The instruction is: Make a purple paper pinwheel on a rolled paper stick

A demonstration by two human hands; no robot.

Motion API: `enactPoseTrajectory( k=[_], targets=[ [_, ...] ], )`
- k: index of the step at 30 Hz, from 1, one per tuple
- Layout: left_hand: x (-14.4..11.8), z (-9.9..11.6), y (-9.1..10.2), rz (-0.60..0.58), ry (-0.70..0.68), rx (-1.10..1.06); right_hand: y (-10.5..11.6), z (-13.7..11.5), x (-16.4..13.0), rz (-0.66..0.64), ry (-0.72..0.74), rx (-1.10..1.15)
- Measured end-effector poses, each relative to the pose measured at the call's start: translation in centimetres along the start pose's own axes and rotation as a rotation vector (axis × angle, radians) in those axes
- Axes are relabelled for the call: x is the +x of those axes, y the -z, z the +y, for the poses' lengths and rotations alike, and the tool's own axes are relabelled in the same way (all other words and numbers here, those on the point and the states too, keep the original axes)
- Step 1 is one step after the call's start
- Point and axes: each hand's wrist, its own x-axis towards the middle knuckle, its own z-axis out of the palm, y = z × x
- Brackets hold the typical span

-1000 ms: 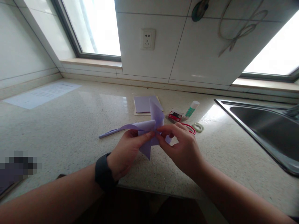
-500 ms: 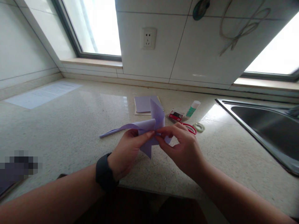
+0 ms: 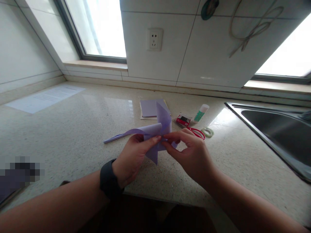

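A purple paper pinwheel (image 3: 164,117) is held over the counter, its curled blades meeting near the middle. My left hand (image 3: 134,154) is closed on its left side, with the thumb pressed by the centre. With thumb and forefinger, my right hand (image 3: 188,149) pinches at the centre from the right; whether something small sits between those fingertips is hidden. A rolled purple paper stick (image 3: 114,138) lies on the counter, its right end running behind the pinwheel. Beyond the pinwheel rests a stack of purple paper squares (image 3: 148,108).
Right of the stack are a small red and black box (image 3: 183,120), a glue stick (image 3: 201,113), red-handled scissors (image 3: 198,132) and a tape roll (image 3: 208,132). A steel sink (image 3: 243,119) is set in at the right. A printed sheet (image 3: 46,98) lies far left.
Both hands keep their hold on the pinwheel in nearly the same place. The view has shifted very slightly.
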Motion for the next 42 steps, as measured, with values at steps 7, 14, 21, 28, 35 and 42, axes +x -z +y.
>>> enactPoseTrajectory(
  k=[7,14,21,28,35,42],
  targets=[
    [-0.05,0.02,-0.13,0.007,-0.004,-0.008,0.0,-0.03,-0.04,-0.014,-0.029,0.029],
    [-0.02,-0.12,0.02,0.007,0.005,-0.005,-0.04,0.15,-0.1,-0.044,-0.018,0.045],
    [-0.01,-0.09,0.06,0.01,-0.009,0.006,-0.06,0.14,0.02,-0.055,-0.004,0.036],
    [-0.16,-0.04,0.01,0.017,-0.017,0.022,0.15,0.09,-0.12,-0.073,-0.003,0.028],
    [-0.14,-0.14,0.2,0.052,0.031,0.012,0.49,0.42,0.39,0.101,-0.069,0.035],
    [-0.61,0.09,0.01,0.013,0.062,0.044,0.4,0.89,0.79,-0.049,-0.329,0.422]
  ],
)
